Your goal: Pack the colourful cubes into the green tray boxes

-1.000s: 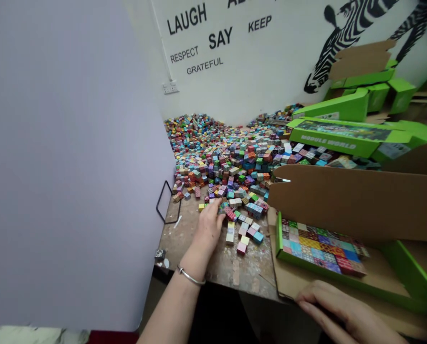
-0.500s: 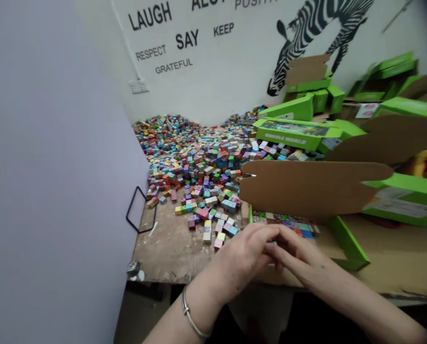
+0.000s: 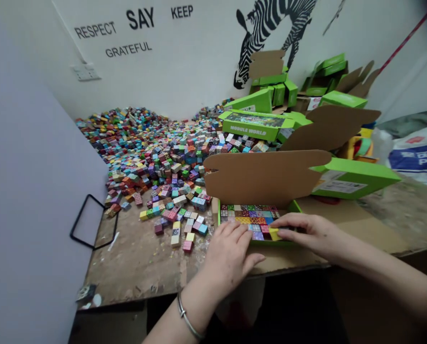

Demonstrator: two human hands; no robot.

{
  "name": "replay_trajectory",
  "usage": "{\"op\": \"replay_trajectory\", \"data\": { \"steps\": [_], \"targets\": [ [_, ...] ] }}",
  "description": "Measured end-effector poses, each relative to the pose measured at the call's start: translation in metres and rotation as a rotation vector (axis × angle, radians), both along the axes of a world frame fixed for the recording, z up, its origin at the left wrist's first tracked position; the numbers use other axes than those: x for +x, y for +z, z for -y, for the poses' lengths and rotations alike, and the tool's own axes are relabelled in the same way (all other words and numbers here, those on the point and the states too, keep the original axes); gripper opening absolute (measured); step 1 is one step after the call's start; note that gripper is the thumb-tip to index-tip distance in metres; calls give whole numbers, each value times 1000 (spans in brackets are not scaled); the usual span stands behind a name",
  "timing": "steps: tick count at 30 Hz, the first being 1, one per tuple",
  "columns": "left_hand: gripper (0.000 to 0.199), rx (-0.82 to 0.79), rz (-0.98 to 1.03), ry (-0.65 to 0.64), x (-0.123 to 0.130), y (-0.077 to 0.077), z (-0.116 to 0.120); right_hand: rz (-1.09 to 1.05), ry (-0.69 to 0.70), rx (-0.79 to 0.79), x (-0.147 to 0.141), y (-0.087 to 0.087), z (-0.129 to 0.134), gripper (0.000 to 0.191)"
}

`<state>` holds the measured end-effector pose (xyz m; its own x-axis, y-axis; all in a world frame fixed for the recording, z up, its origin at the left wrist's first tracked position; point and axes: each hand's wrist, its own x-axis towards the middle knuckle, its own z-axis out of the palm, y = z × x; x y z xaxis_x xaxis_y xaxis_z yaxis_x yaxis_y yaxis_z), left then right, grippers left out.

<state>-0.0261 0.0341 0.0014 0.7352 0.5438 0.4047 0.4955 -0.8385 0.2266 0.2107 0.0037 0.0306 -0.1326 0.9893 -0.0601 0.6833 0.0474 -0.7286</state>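
Note:
An open green box [image 3: 218, 212] with a raised brown cardboard lid [image 3: 263, 177] stands at the table's front. Rows of small patterned blocks [image 3: 251, 216] lie inside it. My left hand [image 3: 231, 251] rests over the box's near left side, fingers stretched flat on the blocks and thumb out to the side. What lies beneath those fingers is hidden. Between thumb and fingertips, my right hand [image 3: 312, 234] pinches a yellow block [image 3: 274, 234] at the near right end of the rows.
Loose colourful blocks [image 3: 156, 148] are heaped along the wall, some scattered left of the box. More green boxes [image 3: 252, 125] lie behind, and a green lidded box [image 3: 356, 177] stands at right. A black wire frame [image 3: 87, 222] sticks out at the left edge.
My hands were together above the box; now they are apart. The left lies on the blocks and the right has a yellow block at the row's end. The view has swung right.

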Motion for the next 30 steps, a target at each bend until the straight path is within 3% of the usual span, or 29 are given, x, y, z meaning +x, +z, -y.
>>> {"op": "replay_trajectory", "data": {
  "steps": [5,11,16,20,26,30],
  "targets": [
    [31,-60,-10,31,8,2,-1,100,152,49,-5,-10,-7,28],
    [25,-96,8,59,10,-3,-1,305,211,22,-7,-6,-16,24],
    [23,-111,0,63,11,-3,0,234,205,-83,-7,-3,-20,24],
    [24,-126,-17,52,10,-1,0,160,228,-40,-3,-3,-16,24],
    [34,-100,-58,64,10,1,4,72,97,-64,-1,-22,-17,10],
    [30,-87,-90,74,10,2,9,73,104,-69,3,-30,-17,16]
  ]
}}
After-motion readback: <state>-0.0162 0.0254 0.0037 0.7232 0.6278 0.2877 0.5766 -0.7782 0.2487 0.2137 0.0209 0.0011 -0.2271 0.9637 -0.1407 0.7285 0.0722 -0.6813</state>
